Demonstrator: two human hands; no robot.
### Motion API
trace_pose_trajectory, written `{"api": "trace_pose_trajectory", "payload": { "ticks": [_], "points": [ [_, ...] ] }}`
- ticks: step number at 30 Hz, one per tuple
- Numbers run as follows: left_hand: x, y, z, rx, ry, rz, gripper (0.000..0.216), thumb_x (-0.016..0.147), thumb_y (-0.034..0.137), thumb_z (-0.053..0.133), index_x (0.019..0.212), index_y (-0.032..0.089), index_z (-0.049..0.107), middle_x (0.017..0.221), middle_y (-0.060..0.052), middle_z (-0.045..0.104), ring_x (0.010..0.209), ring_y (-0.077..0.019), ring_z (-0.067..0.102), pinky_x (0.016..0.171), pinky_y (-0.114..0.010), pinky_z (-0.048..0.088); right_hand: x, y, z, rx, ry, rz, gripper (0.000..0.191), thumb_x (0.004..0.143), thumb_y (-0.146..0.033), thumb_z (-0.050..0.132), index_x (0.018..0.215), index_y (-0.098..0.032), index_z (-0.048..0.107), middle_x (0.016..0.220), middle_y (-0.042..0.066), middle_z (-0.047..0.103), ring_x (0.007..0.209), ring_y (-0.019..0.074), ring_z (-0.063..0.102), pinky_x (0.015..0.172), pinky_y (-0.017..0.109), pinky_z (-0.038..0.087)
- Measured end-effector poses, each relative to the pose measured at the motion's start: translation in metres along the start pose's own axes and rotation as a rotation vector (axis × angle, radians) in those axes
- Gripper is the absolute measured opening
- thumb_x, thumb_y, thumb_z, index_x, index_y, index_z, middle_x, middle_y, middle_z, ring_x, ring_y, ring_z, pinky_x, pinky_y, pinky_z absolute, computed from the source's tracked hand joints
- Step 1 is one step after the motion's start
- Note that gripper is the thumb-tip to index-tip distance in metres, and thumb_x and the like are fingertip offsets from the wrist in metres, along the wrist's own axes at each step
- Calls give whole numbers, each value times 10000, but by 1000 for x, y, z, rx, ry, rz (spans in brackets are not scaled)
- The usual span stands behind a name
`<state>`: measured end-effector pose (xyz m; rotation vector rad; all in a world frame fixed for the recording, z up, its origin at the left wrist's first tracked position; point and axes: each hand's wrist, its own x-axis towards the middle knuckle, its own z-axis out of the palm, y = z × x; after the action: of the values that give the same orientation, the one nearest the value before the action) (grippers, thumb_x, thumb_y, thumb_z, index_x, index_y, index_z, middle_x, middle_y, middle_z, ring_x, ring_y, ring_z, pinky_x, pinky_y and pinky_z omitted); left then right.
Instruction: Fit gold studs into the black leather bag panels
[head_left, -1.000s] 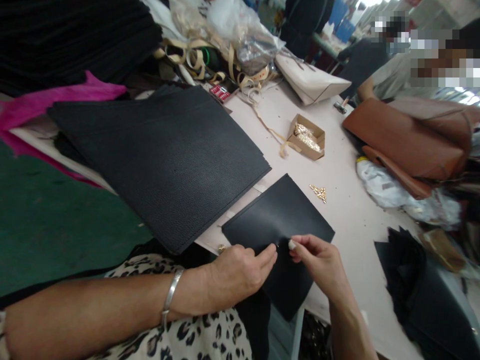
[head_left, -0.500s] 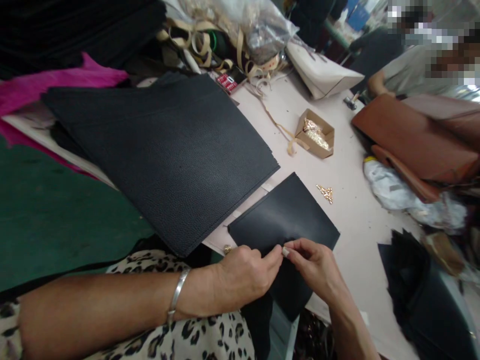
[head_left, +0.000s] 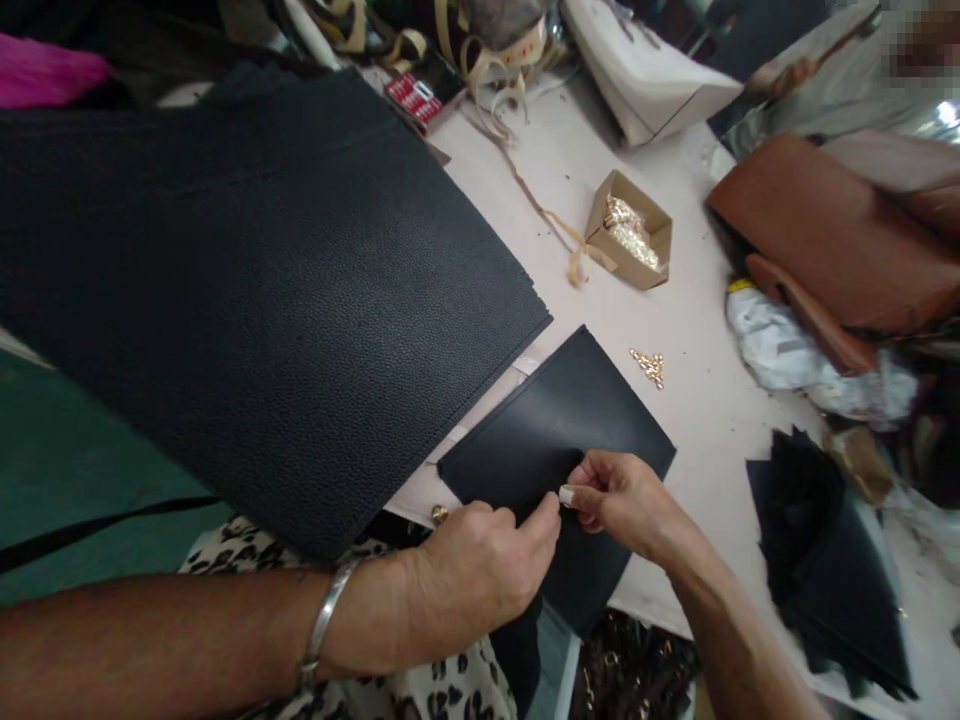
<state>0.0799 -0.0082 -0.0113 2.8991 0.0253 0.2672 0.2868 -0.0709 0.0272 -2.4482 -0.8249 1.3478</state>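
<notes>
Right at the fingertips [head_left: 550, 512]: close two-handed work over the middle of the panel [head_left: 559, 410], judging by pose. Left hand [head_left: 491, 560]: index stretched toward right thumb, other fingers curled, thumb hidden. Cannot tell whether gripping anything. Right hand [head_left: 626, 505]: thumb and forefinger drawn together as for a pinch, white patch [head_left: 574, 496] at thumb tip, nail or wrap unclear. Cannot make out any held item. Between left index and right thumb: hardly any gap; cannot tell whether touching.

Directly under fingers: panel, black, smooth face up, near corner out past edge of table [head_left: 701, 420], middle partly hidden by hands. Looks like a fine lining-up step, unfinished. Next move calls for tip-to-tip accuracy, steady wrists, light pressure, so as not to slide panel farther over the edge.

Just left of left knuckles: gold ball [head_left: 439, 514]. Below fingers, under the edge: dark jumble [head_left: 630, 670], blurred. Left of fingers, just beside panel: big black stack [head_left: 285, 300], grained. Beyond fingers, past panel: gold bits [head_left: 651, 368], probably within easy reach. Farther out: open box [head_left: 639, 206], gold-coloured contents. Right of fingers, well apart: black pieces [head_left: 817, 570]. Farthest: white bag [head_left: 656, 85] ahead, brown bag [head_left: 832, 240] to the right.
</notes>
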Motion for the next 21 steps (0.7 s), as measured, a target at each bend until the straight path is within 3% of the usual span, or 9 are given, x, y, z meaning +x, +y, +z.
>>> {"api": "trace_pose_trajectory", "payload": {
  "ticks": [5, 7, 10, 14, 17, 21],
  "points": [
    [-1, 2, 7, 21, -3, 4, 524, 857, 121, 517, 1380, 112, 533, 1439, -141, 546, 608, -170, 634, 484, -341, 516, -9, -8, 8, -70, 146, -130, 47, 702, -189, 659, 669, -194, 626, 517, -29, 593, 474, 111, 525, 448, 213, 351],
    [1, 1, 6, 27, -21, -22, 573, 814, 106, 565, 1386, 112, 532, 1416, -139, 570, 606, -184, 657, 509, -361, 547, -17, -7, 12, -90, 240, -193, 8, 729, -191, 660, 722, -193, 664, 577, -23, 631, 529, 116, 552, 488, 215, 370],
    [7, 1, 0, 6, -60, -60, 584, 768, 90, 635, 1347, 135, 579, 1404, -117, 586, 651, -203, 696, 561, -369, 585, -35, 6, 16, -84, 406, -273, 119, 799, -264, 660, 886, -195, 704, 770, 17, 713, 690, 152, 635, 621, 240, 454],
    [10, 2, -11, -52, -75, -86, 551, 765, 110, 694, 1305, 170, 608, 1438, -98, 557, 757, -225, 729, 637, -371, 608, -70, 45, 22, -146, 733, -133, 307, 876, -390, 599, 1085, -174, 659, 908, 85, 724, 808, 231, 679, 750, 328, 485],
    [9, 3, -15, -100, -79, -101, 499, 791, 160, 714, 1279, 185, 611, 1426, -97, 567, 800, -222, 737, 661, -338, 600, -88, 76, 31, -29, 714, -22, 422, 911, -475, 527, 1183, -160, 597, 674, 31, 681, 672, 248, 677, 663, 337, 484],
    [9, 7, -14, -160, -76, -90, 390, 838, 230, 702, 1219, 201, 622, 1361, -79, 610, 844, -216, 736, 683, -311, 587, -86, 97, 53, 266, 658, -70, 593, 865, -524, 571, 1317, -148, 498, 564, -37, 606, 534, 225, 630, 544, 315, 484]
  ]
}}
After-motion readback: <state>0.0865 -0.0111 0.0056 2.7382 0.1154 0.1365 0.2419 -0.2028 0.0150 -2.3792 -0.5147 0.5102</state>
